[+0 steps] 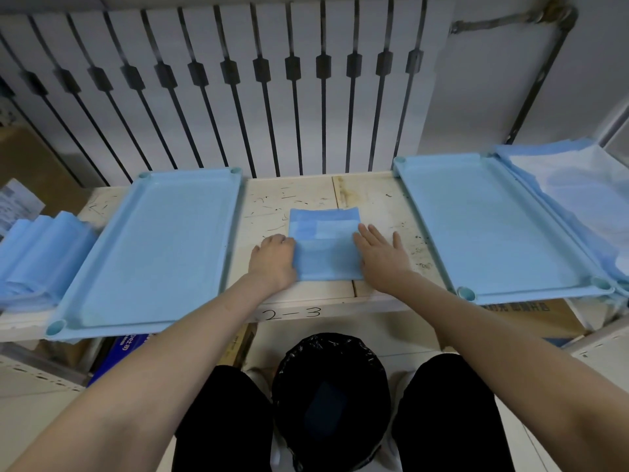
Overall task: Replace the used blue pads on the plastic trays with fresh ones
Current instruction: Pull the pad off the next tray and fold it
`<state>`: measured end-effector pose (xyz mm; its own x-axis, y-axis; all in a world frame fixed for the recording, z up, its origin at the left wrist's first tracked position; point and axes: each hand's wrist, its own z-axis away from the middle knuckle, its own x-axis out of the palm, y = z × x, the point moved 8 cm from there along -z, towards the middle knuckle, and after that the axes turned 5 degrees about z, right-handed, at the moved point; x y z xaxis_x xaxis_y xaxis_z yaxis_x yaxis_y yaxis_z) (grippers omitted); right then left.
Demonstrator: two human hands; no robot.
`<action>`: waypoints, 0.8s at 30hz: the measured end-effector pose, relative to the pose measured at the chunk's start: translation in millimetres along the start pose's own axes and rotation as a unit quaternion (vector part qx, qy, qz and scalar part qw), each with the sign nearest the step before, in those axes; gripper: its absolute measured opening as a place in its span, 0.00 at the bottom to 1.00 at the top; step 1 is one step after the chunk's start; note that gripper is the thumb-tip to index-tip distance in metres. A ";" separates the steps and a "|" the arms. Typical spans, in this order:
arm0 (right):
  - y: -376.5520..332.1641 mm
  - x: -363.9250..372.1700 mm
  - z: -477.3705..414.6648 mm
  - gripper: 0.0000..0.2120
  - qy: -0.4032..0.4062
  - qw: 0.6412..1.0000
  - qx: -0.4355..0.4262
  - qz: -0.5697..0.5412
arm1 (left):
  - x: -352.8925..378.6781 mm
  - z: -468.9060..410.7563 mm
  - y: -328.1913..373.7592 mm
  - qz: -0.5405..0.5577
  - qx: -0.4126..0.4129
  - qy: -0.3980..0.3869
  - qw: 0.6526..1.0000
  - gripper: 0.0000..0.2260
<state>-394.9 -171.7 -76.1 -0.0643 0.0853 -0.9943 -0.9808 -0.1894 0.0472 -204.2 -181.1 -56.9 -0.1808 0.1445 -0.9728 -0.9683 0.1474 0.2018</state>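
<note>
Writing on table: the front edge of the table (374, 206) carried a hand-written "2-3", at 6 o'clock from the folded pad (325, 247); small black pen marks were scattered on the top.
Other print: a cardboard box (531, 318) under the table at 4 o'clock and a blue box (129, 345) at 8 o'clock both had printed letters, too small and turned to read.
Look of the pad: light blue, folded into a small rectangle, with several layers showing as darker and paler bands near its far edge; it lay flat.
Place of the pad: on the bare table top in the middle, between the two trays and touching neither.
Left hand (272, 260): at 9 o'clock of the pad, fingers bent, gripping its left edge.
Right hand (379, 253): at 3 o'clock of the pad, fingers straight and a little spread, resting flat on its right edge and on the table.
Left tray (218, 253): light blue plastic, at 9 o'clock from the pad.
Right tray (429, 233): same kind, at 3 o'clock.
Stack of pads (34, 253): folded blue ones, far at 9 o'clock, beside the left tray.
Pile of pads (578, 185): unfolded, blue and white, at 2 o'clock, beyond the right tray.
Bin (332, 396): lined with a black bag, at 6 o'clock, between the person's knees.
</note>
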 end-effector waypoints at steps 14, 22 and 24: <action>-24.5 -11.0 15.6 0.11 0.130 0.987 -0.092 -0.024 | 24.4 4.1 19.3 0.057 0.072 -0.093 0.991 0.25; -9.5 -29.0 17.2 0.08 0.020 0.941 -0.086 -0.326 | -3.0 10.5 -4.0 0.212 0.023 0.037 0.976 0.10; -3.5 -29.6 20.4 0.10 0.025 0.917 -0.070 -0.392 | 0.2 15.7 -7.0 0.266 0.016 0.034 0.963 0.07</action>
<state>-393.2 -153.7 -44.9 0.6619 0.2049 -0.7211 -0.6887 -0.2137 -0.6929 -194.8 -166.7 -56.7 -0.6620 0.1439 -0.7355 -0.7298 0.0999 0.6764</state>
